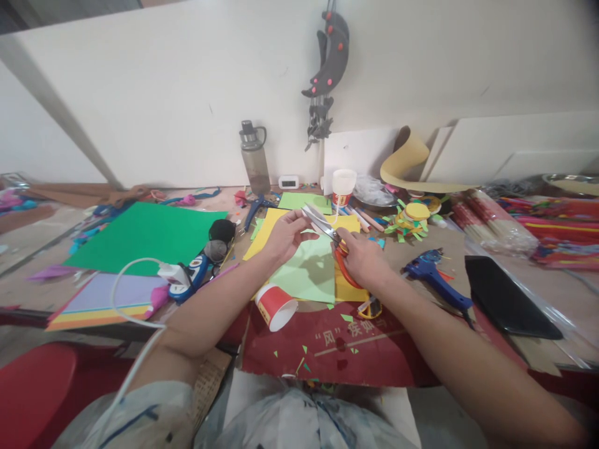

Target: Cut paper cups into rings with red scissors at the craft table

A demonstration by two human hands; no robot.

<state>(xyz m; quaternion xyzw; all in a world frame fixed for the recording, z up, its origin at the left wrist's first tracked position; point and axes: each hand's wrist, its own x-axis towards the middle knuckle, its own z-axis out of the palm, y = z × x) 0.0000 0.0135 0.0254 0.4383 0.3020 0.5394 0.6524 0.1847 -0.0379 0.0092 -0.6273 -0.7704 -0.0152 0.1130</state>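
Observation:
My right hand (362, 259) is closed round the orange handles of a pair of scissors (327, 229); the steel blades are parted and point up and left. My left hand (286, 236) pinches a small piece of paper by the blade tips; I cannot make the piece out clearly. Under both hands lies a light green paper sheet (311, 268) on top of yellow sheets (269, 231). A red paper cup (276, 305) lies on its side just below my left forearm.
A large green sheet (145, 236) and a stack of coloured paper (110, 299) lie at the left, beside a white cable and plug (171, 273). A blue glue gun (435, 274) and a black tray (508, 298) sit at the right. A water bottle (255, 159) stands by the wall.

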